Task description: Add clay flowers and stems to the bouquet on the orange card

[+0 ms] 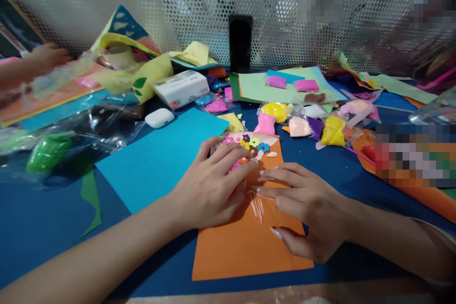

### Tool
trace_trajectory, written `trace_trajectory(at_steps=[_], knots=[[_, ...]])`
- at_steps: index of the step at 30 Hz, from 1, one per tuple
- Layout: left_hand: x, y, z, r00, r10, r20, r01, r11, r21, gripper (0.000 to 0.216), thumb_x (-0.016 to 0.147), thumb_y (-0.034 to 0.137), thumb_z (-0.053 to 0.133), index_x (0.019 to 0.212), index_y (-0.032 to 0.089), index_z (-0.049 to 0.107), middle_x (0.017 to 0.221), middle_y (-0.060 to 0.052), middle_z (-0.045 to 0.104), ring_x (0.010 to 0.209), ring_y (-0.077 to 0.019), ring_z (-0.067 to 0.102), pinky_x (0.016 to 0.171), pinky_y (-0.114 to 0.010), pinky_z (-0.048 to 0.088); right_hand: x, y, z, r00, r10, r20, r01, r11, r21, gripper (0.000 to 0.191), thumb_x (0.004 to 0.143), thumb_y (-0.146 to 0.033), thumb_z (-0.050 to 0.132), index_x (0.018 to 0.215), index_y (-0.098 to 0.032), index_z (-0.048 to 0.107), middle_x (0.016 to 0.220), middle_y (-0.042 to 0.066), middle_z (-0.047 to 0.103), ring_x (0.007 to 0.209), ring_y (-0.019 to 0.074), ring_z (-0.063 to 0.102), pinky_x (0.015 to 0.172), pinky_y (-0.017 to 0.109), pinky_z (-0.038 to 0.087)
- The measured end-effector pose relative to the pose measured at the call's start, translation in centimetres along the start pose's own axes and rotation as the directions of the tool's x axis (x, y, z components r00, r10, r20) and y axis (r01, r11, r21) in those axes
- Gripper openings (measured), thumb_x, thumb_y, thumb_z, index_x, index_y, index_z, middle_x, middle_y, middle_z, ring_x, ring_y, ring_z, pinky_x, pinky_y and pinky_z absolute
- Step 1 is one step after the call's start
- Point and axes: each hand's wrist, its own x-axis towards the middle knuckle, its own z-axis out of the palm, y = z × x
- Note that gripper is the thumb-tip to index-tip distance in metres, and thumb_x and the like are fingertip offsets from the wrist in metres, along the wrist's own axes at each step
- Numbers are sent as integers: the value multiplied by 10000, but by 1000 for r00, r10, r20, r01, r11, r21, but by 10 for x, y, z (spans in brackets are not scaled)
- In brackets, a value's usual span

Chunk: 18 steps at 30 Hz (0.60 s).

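An orange sheet of paper (228, 256) lies before me on the blue table. Small colourful flower shapes (254, 142) cluster on pale pink material at its top. My left hand (224, 180) rests over the lower left of the flowers, fingers bent but apart; its thumb is mostly hidden. Just right of it, my right hand (309, 209) hovers at or touches the paper, its thumb spread away from the fingers. Thin pale strips (256, 208) fan out on the paper below the right fingertips. No held thing is visible in either hand.
A blue sheet (164, 152) lies to the left, with a white earbud case (159, 118) at its edge. Bagged clay (333, 130) and a white box (181, 88) lie beyond. A phone (240, 42) leans on the perforated metal panel. Another person's hand (50, 59) is far left.
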Motion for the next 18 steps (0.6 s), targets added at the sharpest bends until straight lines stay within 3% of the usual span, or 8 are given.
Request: trace_trajectory(at_steps=[8, 18], knots=[[1, 1, 0, 1000, 0, -18, 0, 1000, 2, 277, 861, 188, 476, 1083, 154, 639, 1060, -117, 688, 1032, -270, 597, 929, -469, 374, 0, 3, 4, 1000, -1, -15, 0, 997, -78, 239, 821, -307, 582, 927, -121, 686, 1032, 122, 731, 1099, 305, 603, 943, 467, 470], [0, 1, 1, 1000, -4, 9, 4, 1000, 10, 277, 864, 204, 494, 1100, 166, 634, 1066, -111, 692, 1042, -272, 602, 949, -486, 373, 0, 0, 3, 1000, 2, -14, -3, 999, -46, 223, 803, -267, 584, 957, -136, 678, 1012, 97, 742, 1147, 282, 599, 935, 426, 473]])
